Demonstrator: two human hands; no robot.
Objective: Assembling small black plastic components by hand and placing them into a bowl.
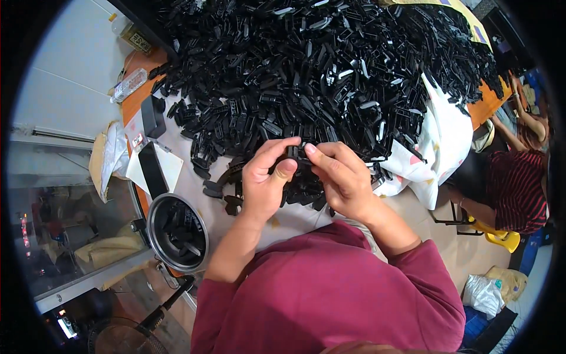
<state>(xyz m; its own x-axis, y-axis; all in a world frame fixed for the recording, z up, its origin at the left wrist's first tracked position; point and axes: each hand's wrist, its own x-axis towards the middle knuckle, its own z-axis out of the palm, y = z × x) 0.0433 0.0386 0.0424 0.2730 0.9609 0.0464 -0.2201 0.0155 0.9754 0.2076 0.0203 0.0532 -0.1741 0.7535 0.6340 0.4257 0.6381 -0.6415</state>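
A small black plastic piece is between my two hands, just in front of a large heap of similar black plastic pieces. My left hand has its fingers curled to the piece's left side, its thumb bent below. From the other side, my right hand pinches the piece between thumb and fingers. The piece's finer shape is too small and dark to make out. More loose pieces lie on the table below and behind my hands.
On the left, a round metal-rimmed bowl holds several black pieces. Beyond it lie a long black block, a dark box and a clear bottle. At right, another person in a striped top sits near a yellow stool.
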